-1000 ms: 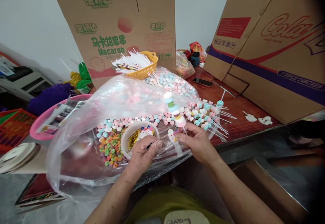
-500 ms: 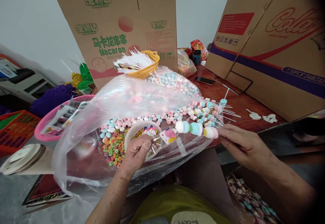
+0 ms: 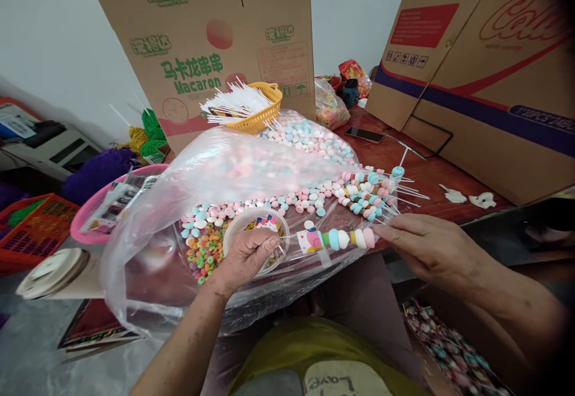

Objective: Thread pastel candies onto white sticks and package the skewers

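My right hand (image 3: 417, 243) pinches the stick end of a marshmallow skewer (image 3: 345, 239), threaded with white, blue, yellow and pink pieces and green rings. The far end of the skewer is inside a small clear printed bag (image 3: 309, 241). My left hand (image 3: 251, 253) pinches the left end of that bag between thumb and fingers. Behind the left hand stands a white tub (image 3: 281, 223) with folded printed bags and gold ties. Finished-looking skewers (image 3: 366, 195) lie piled on the plastic sheet beyond my right hand. Loose marshmallows (image 3: 215, 211) and coloured cereal rings (image 3: 206, 255) are spread around the tub.
A yellow basket (image 3: 260, 121) of white sticks stands behind the plastic sheet (image 3: 148, 264). Tall cardboard boxes (image 3: 202, 36) rise behind and at right. A phone (image 3: 365, 135) lies on the red table. At left are a pink basket (image 3: 81, 228) and a paper cup (image 3: 85, 276). Wrapped skewers fill a box (image 3: 453, 348) below right.
The skewer has gone further left into the printed bag, which now covers its leading marshmallows. My left hand has moved slightly right and up; my right hand has shifted a little left.
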Demonstrator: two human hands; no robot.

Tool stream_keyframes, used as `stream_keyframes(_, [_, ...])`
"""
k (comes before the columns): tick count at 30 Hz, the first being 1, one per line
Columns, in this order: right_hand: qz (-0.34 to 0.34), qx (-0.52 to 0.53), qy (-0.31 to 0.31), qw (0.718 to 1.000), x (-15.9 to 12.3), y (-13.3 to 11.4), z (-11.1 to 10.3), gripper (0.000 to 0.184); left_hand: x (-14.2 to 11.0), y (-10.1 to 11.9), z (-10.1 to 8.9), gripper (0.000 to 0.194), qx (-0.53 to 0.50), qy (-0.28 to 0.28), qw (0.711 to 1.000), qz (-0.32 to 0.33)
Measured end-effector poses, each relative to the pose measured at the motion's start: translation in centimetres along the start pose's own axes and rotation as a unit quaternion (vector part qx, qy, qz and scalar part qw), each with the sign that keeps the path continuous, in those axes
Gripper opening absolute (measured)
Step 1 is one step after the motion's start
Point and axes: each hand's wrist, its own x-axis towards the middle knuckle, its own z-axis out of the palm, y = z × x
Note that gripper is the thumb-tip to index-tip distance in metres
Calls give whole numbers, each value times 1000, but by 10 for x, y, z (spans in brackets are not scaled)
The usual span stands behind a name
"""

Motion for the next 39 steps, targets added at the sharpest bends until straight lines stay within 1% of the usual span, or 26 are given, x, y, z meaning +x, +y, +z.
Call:
stream_keyframes(2, [-5, 5, 0, 1000, 3, -6, 2, 32, 2, 1, 6, 39, 1, -8, 1000, -15])
stream_keyframes(4, [0, 23, -18, 1000, 7, -11, 6, 32, 4, 0, 11, 43, 20, -30, 999, -31])
stream_keyframes(7, [6, 40, -48, 998, 12, -12, 11, 29, 5, -1, 15, 41, 96, -77, 992, -42])
stream_keyframes(8, [6, 43, -52, 998, 14, -11, 12, 28, 6, 0, 15, 42, 131, -91, 986, -41])
stream_keyframes(9, [6, 48, -55, 997, 15, -10, 13, 27, 7, 2, 15, 49, 165, -108, 980, -40])
stream_keyframes(11, [4, 62, -65, 996, 16, -7, 13, 27, 10, 8, 15, 69, 222, -151, 962, -43])
stream_keyframes(12, [1, 68, -71, 995, 16, -6, 13, 27, 11, 12, 16, 71, 238, -174, 954, -53])
stream_keyframes(13, [-3, 69, -78, 995, 17, -6, 12, 26, 13, 15, 17, 65, 242, -197, 947, -70])
stream_keyframes(15, [-18, 45, -89, 995, 20, -7, 8, 27, 17, 21, 20, 45, 213, -225, 944, -110])
stream_keyframes(17, [-48, -14, -97, 994, 25, -8, 3, 27, 21, 24, 21, 33, 142, -260, 945, -142])
stream_keyframes(19, [-93, -80, -81, 989, 31, -9, -3, 25, 25, 25, 22, 33, 64, -314, 932, -168])
stream_keyframes(21, [-139, -124, -44, 982, 36, -10, -8, 23, 30, 25, 22, 36, 3, -368, 909, -197])
stream_keyframes(23, [-170, -141, -18, 975, 40, -11, -10, 23, 33, 24, 22, 37, -43, -406, 884, -230])
stream_keyframes(26, [-169, -147, -24, 974, 41, -14, -9, 23, 34, 21, 23, 36, -128, -426, 851, -279])
stream_keyframes(28, [-161, -143, -24, 976, 41, -18, -7, 23, 33, 18, 25, 35, -180, -420, 834, -309])
stream_keyframes(29, [-165, -134, -25, 977, 42, -20, -5, 23, 33, 17, 26, 34, -191, -415, 830, -319])
stream_keyframes(31, [-184, -108, -37, 976, 42, -24, -1, 22, 33, 16, 29, 34, -171, -414, 834, -323])
stream_keyframes(33, [-195, -81, -60, 976, 44, -29, 3, 20, 35, 17, 34, 35, -114, -422, 843, -312])
stream_keyframes(35, [-189, -63, -84, 976, 45, -32, 8, 19, 39, 20, 38, 36, -44, -421, 859, -288])
stream_keyframes(36, [-180, -57, -97, 977, 45, -33, 11, 19, 41, 22, 38, 40, -11, -412, 870, -268])
stream_keyframes(37, [-167, -51, -111, 978, 44, -32, 13, 20, 43, 23, 38, 47, 17, -399, 884, -242])
stream_keyframes(39, [-123, -36, -134, 983, 39, -28, 17, 24, 44, 27, 31, 74, 58, -367, 909, -187])
